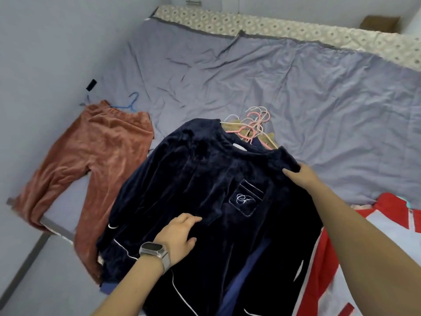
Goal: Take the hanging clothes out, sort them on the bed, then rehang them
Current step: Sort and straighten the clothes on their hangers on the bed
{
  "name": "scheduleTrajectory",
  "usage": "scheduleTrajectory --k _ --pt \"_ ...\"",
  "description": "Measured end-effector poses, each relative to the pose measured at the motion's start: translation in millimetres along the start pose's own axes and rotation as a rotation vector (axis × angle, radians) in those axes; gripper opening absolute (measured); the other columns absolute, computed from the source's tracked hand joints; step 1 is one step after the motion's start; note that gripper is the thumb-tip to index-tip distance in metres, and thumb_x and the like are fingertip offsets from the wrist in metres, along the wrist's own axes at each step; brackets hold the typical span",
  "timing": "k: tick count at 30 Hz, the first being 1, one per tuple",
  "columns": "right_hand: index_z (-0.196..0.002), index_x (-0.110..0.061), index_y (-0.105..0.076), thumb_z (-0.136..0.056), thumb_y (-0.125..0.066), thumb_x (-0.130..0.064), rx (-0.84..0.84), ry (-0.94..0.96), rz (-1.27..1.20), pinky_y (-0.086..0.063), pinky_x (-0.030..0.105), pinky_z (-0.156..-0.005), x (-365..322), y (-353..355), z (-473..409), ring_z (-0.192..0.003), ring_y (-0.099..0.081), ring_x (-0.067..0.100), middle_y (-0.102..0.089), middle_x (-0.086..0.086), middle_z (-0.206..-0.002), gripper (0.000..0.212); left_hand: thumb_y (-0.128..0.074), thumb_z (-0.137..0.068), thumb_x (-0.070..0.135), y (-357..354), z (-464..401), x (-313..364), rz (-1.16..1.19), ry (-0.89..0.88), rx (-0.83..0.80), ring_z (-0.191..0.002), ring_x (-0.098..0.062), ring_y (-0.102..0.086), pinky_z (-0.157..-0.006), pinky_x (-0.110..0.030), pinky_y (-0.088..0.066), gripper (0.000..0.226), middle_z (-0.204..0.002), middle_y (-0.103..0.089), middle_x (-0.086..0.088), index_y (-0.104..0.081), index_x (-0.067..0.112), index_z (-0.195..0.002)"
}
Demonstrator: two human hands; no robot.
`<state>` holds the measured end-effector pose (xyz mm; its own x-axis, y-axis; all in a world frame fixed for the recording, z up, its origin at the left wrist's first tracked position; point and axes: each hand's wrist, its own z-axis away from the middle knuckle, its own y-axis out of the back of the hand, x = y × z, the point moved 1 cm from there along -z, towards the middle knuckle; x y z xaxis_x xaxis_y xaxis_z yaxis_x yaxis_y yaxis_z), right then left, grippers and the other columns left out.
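Note:
A dark navy velvet top [196, 179] with white piping and a chest pocket lies spread on the bed [296, 87], on top of a pile of other clothes. My left hand [180, 231], with a watch on the wrist, rests on its lower front with fingers stretched out. My right hand [300, 175] grips the top's right shoulder. Several pink and white hangers [255, 124] stick out from under the collar. Rust-coloured velvet trousers [91, 165] lie flat at the left, hanging over the bed's edge, with a blue hanger [129, 103] at their waist.
A red and white garment [364, 242] lies at the right under my right arm. The bed has a wrinkled grey-blue sheet and a patterned strip [273, 26] along its far side. A wall runs along the left. A brown box [380, 23] stands at the far right.

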<state>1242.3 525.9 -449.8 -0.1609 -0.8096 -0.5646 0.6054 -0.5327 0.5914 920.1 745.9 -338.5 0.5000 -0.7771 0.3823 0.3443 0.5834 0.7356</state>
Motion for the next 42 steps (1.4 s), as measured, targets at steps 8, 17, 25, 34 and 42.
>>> scheduleTrajectory --k 8,17,25,34,42 --pt "-0.069 -0.003 -0.053 -0.098 -0.042 -0.039 0.117 0.163 -0.139 -0.034 0.032 -0.062 -42.8 -11.1 92.8 -0.069 -0.051 0.022 -0.056 0.006 -0.069 0.047 -0.051 -0.092 0.027 -8.4 9.7 8.3 0.017 0.021 0.002 -0.124 -0.010 -0.041 -0.103 -0.022 -0.037 0.049 -0.137 -0.036 0.010 -0.036 0.025 -0.139" --pt "-0.061 0.002 -0.045 -0.081 -0.065 -0.049 0.021 0.351 -0.323 -0.025 0.021 -0.047 -3.4 75.2 291.6 -0.051 -0.032 0.004 -0.034 -0.007 -0.055 0.059 -0.042 -0.089 0.043 69.9 18.9 38.9 0.099 -0.023 0.728 -0.132 -0.032 -0.034 -0.109 -0.044 -0.026 0.063 -0.143 -0.038 -0.015 -0.037 0.005 -0.139" --pt "-0.052 -0.002 -0.038 -0.053 -0.066 -0.080 0.077 0.331 -0.346 -0.021 0.023 -0.047 5.0 62.1 423.1 -0.050 -0.029 0.011 -0.029 0.000 -0.053 0.083 -0.024 -0.082 0.046 93.8 83.1 26.8 -0.095 -0.290 0.501 -0.087 -0.020 -0.054 -0.080 -0.035 -0.028 0.030 -0.081 -0.057 0.005 -0.051 0.033 -0.080" --pt "-0.077 -0.023 -0.069 -0.075 -0.071 -0.042 0.625 0.376 -0.058 -0.045 0.035 -0.075 -34.1 -14.0 551.3 -0.079 -0.057 0.019 -0.060 -0.014 -0.068 0.019 -0.047 -0.071 0.062 102.6 289.2 -55.0 0.233 -0.271 0.585 -0.066 -0.014 -0.060 -0.064 -0.041 -0.049 0.031 -0.070 -0.066 0.008 -0.065 0.037 -0.077" --pt "-0.071 -0.019 -0.062 -0.075 -0.059 -0.053 0.754 0.392 -0.097 -0.042 0.036 -0.072 -48.4 -67.4 646.0 -0.077 -0.052 0.019 -0.056 -0.012 -0.065 0.034 -0.067 -0.080 0.033 109.7 405.4 -73.3 0.205 -0.225 0.703 -0.064 -0.016 -0.060 -0.059 -0.036 -0.046 0.011 -0.065 -0.062 0.010 -0.062 0.042 -0.075"
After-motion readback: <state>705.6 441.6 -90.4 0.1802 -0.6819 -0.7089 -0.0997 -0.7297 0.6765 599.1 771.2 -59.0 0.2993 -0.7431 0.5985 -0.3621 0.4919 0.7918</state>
